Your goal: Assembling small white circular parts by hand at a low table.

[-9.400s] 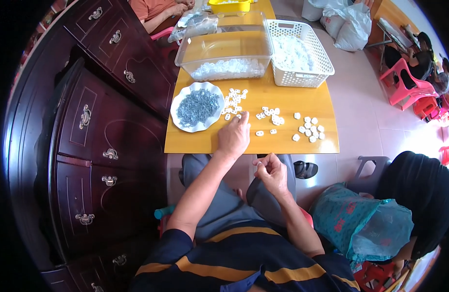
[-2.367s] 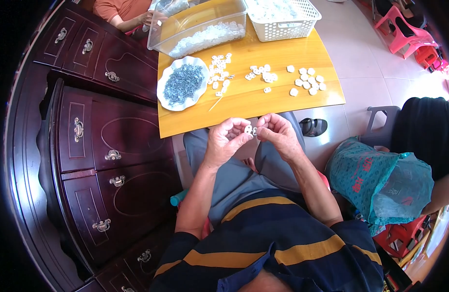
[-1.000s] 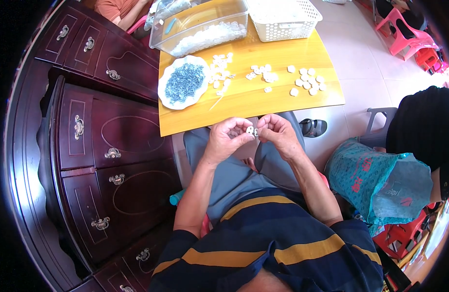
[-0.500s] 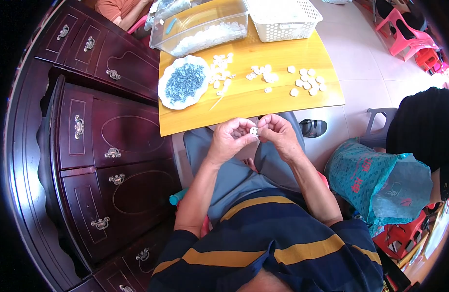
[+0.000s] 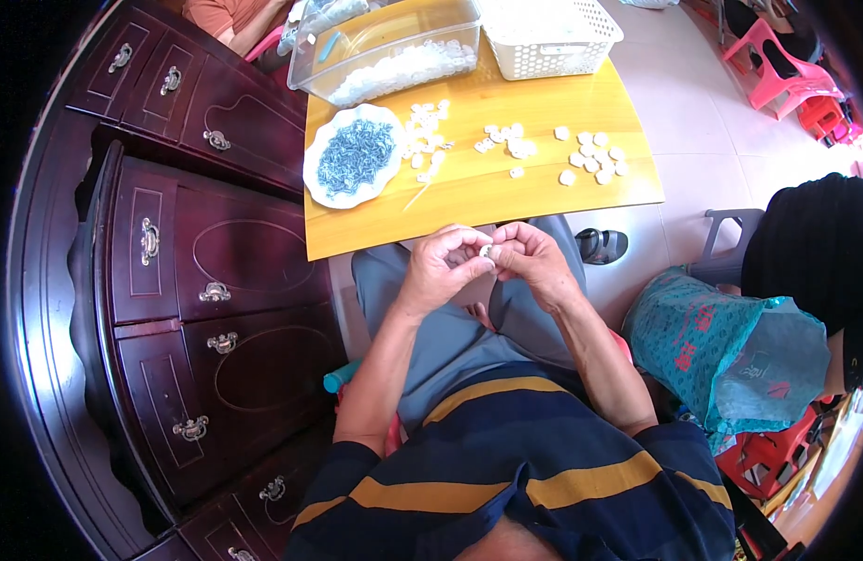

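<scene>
Just off the table's near edge, over my lap, both hands meet at a small round white plastic piece (image 5: 486, 251) with dark marks on it. The fingertips of my left hand (image 5: 441, 269) pinch it from the left. Thumb and forefinger of my right hand (image 5: 536, 266) press together at its right side; whether they also hold a tiny part is too small to tell. A white scalloped plate (image 5: 312, 178) heaped with small dark metallic bits stands on the yellow table (image 5: 488, 201). Right of it lie loose white pieces (image 5: 425, 131), a middle cluster (image 5: 516, 148) and a right-hand group (image 5: 595, 157).
At the table's back stand a clear plastic bin (image 5: 394, 82) with white pieces and a white perforated basket (image 5: 553, 64). Dark wooden cabinets (image 5: 254, 252) line the left. A teal bag (image 5: 693, 346) sits to the right, near a grey stool (image 5: 726, 245). Another person's arm (image 5: 254, 28) shows at back left.
The white piece has turned between my fingers, so less of its dotted face shows. My hands have stayed in nearly the same place.
</scene>
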The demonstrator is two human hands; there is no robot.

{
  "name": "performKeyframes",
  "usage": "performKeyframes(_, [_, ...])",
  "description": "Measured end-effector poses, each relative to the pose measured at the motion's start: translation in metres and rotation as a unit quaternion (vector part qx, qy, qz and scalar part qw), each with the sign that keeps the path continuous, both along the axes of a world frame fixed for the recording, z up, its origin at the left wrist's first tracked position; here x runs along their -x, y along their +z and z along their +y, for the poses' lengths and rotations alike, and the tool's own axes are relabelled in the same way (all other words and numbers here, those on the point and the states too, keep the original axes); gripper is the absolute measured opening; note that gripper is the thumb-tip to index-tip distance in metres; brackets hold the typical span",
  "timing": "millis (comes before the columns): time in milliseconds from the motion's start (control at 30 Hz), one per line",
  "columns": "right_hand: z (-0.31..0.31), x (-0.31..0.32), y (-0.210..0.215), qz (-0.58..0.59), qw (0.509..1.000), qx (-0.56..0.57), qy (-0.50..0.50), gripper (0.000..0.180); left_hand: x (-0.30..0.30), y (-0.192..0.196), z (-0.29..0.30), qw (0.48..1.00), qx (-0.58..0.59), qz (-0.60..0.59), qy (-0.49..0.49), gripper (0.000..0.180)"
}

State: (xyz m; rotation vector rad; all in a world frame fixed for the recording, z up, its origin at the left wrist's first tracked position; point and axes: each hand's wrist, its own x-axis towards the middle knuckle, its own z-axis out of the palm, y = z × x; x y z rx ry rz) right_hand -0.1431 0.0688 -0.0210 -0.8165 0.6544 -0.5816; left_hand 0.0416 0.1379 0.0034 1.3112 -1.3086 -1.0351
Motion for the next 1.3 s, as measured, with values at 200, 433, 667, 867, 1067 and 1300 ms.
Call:
performKeyframes(200, [0.006, -0.006, 0.000, -0.035, 0.996, 0.008, -0.076, 0.017, 0.024, 0.020, -0.001, 0.973, 0.064, -0.213, 0.063, 0.045])
performKeyframes(433, [0.009, -0.008, -0.001, -0.009, 0.994, 0.014, -0.111, 0.013, 0.027, 0.011, -0.004, 0.938, 0.111, -0.318, 0.087, 0.035])
performKeyframes(667, [0.008, -0.007, -0.005, -0.037, 0.993, -0.026, -0.108, 0.016, 0.021, 0.010, -0.004, 0.958, 0.106, -0.265, 0.045, 0.036])
performKeyframes(867, [0.012, -0.011, -0.003, -0.038, 0.989, 0.012, -0.142, 0.014, 0.028, 0.013, -0.001, 0.946, 0.105, -0.298, 0.069, 0.038])
performKeyframes(1067, [0.013, -0.011, -0.006, -0.020, 0.987, 0.040, -0.154, 0.009, 0.028, 0.005, -0.002, 0.931, 0.132, -0.331, 0.082, 0.038])
performKeyframes(1300, [0.012, -0.012, -0.008, -0.027, 0.985, 0.050, -0.162, 0.006, 0.028, 0.003, -0.006, 0.936, 0.139, -0.310, 0.090, 0.033])
